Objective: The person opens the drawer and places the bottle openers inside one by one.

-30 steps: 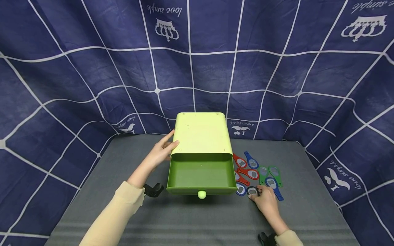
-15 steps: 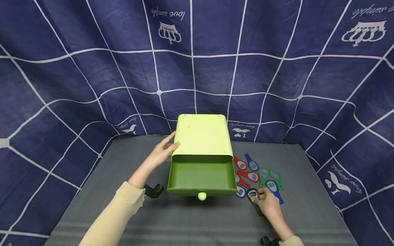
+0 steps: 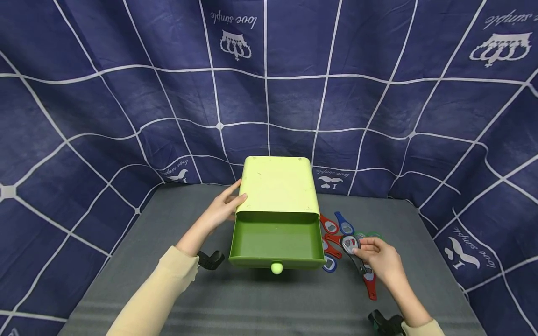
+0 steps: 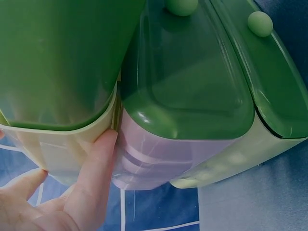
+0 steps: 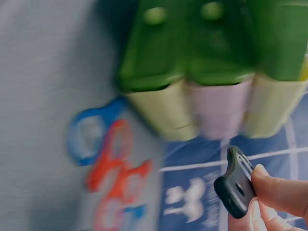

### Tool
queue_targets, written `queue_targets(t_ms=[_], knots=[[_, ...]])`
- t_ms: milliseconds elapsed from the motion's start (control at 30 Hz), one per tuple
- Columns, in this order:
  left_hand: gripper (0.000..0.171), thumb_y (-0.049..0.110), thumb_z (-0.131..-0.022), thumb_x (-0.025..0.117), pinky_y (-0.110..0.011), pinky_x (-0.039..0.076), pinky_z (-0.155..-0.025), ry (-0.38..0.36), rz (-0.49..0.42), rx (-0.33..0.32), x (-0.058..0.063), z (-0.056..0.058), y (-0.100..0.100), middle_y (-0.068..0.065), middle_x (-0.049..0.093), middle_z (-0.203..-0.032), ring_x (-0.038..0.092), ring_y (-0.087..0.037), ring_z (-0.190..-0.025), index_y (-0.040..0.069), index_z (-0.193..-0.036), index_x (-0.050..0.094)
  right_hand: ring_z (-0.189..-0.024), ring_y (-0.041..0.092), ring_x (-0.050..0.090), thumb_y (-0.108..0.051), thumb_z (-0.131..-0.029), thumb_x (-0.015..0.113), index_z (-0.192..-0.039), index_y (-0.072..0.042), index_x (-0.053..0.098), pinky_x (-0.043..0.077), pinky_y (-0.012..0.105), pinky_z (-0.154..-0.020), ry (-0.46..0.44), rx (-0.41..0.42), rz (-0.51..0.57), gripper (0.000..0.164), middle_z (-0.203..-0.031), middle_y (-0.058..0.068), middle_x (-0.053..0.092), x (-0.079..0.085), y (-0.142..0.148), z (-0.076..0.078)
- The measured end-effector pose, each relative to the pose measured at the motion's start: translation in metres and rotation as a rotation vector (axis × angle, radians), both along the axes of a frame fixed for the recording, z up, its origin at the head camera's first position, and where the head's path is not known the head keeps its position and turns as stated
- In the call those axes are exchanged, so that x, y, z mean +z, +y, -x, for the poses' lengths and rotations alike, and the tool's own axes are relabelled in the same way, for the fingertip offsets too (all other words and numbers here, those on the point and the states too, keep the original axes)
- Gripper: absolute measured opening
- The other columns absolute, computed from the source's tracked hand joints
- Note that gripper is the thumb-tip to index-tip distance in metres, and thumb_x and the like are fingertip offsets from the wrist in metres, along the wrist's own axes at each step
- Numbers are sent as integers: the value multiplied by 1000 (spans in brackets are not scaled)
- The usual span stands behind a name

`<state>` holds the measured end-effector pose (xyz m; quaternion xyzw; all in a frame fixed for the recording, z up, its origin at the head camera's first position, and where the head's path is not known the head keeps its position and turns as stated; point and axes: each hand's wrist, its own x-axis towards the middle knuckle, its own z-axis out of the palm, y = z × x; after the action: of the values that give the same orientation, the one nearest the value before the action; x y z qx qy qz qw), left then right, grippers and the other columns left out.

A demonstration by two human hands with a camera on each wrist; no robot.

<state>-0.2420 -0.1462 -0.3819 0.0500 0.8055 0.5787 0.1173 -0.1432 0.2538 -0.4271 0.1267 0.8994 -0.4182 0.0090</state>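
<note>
A person sits at a grey table (image 3: 252, 298) backed by a dark blue cloth (image 3: 126, 93) with white lines. In the middle stands a light green box (image 3: 276, 186) with its top drawer (image 3: 275, 242) pulled out toward the person, its round knob (image 3: 276, 267) at the front edge. The left hand (image 3: 220, 210) rests flat against the box's left side, fingers straight, thumb at the top edge; the left wrist view shows a finger (image 4: 94, 178) pressed along the box's corner. The right hand (image 3: 378, 259) is lifted just above the table, to the right of the drawer's front corner, and pinches a black tag (image 3: 350, 247) between thumb and fingertips; a red tag (image 3: 370, 287) hangs below the hand. More tags (image 3: 336, 226) in red, blue and green lie on the table between the box's right side and the hand, some touching. One blue tag (image 3: 329, 264) lies just beside the drawer's front right corner. Bare table stretches in front of the drawer and far right.
</note>
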Motion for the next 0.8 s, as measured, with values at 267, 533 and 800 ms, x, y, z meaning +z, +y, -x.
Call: queue_targets(t_ms=[267, 533, 800], knots=[[69, 39, -102, 53, -47, 57, -89, -6, -2, -2, 0, 1, 0, -29, 52, -138, 66, -32, -106, 28, -159, 17, -77, -8, 63, -21, -87, 77, -119, 1, 64, 52, 13, -69, 189, 107, 110, 41, -99, 7, 70, 66, -25, 8], [69, 40, -102, 53, -46, 57, -88, -7, 0, -2, -2, 3, -1, -28, 53, -136, 67, -31, -103, 28, -159, 17, -79, 2, 68, -14, -85, 78, -113, -1, 67, 54, 21, -67, 231, 287, 197, 32, -96, 10, 71, 93, -70, 16], [69, 40, -102, 54, -49, 55, -92, -12, -16, 5, -1, 1, 0, -28, 52, -137, 67, -27, -102, 29, -159, 17, -76, 11, 67, -14, -83, 80, -104, -6, 71, 53, 22, -66, 163, 438, 192, 24, -88, 4, 72, 81, -112, 24]])
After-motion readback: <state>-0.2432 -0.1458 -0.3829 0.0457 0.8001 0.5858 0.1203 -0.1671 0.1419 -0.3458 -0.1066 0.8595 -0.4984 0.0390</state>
